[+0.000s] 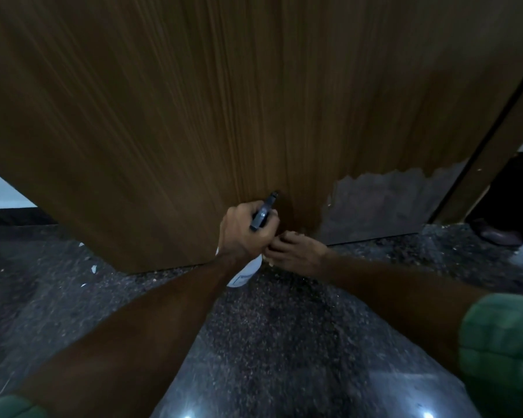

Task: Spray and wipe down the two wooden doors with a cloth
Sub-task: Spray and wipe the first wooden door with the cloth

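Observation:
A brown wooden door [212, 110] fills the upper view, its veneer peeled away to grey [378, 203] at the lower right. My left hand [242, 233] grips a white spray bottle [244, 271] by its neck, and the dark nozzle [266, 209] points at the door's lower part. My right hand [296, 251] is just right of the left, low near the door's bottom edge. Its curled fingers hold a pale bit of cloth [267, 256], most of which is hidden.
Dark speckled stone floor [272, 333] lies below, with small white chips [93, 268] at the left. The door frame [495, 152] runs up the right side. Beyond it a shoe [500, 235] of another person shows in a dark gap.

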Demonstrator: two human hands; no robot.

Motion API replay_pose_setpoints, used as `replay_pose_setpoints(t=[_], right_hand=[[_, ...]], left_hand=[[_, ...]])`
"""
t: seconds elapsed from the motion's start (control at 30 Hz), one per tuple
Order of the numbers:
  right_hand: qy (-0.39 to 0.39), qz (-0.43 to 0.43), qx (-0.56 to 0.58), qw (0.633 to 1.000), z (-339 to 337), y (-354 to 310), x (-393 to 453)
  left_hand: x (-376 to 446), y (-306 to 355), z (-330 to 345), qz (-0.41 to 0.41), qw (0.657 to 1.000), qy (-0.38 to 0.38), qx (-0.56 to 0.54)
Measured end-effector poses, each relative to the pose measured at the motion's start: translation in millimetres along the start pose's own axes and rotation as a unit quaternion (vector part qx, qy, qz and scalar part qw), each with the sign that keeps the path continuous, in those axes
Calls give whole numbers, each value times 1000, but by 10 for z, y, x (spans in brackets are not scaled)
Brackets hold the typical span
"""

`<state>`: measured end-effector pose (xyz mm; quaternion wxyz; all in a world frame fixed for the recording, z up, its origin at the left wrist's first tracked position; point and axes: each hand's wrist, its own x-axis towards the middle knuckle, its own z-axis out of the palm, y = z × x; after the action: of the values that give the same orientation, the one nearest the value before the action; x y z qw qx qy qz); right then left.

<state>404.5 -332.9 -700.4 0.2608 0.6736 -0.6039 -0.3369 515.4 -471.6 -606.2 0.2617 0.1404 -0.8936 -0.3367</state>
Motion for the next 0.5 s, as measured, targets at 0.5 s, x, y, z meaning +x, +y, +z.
replay_pose_setpoints(t=[0.5], right_hand=[[93,68,18,993,489,502,-996]], left_hand=[[-33,83,107,15,994,-101,29]])
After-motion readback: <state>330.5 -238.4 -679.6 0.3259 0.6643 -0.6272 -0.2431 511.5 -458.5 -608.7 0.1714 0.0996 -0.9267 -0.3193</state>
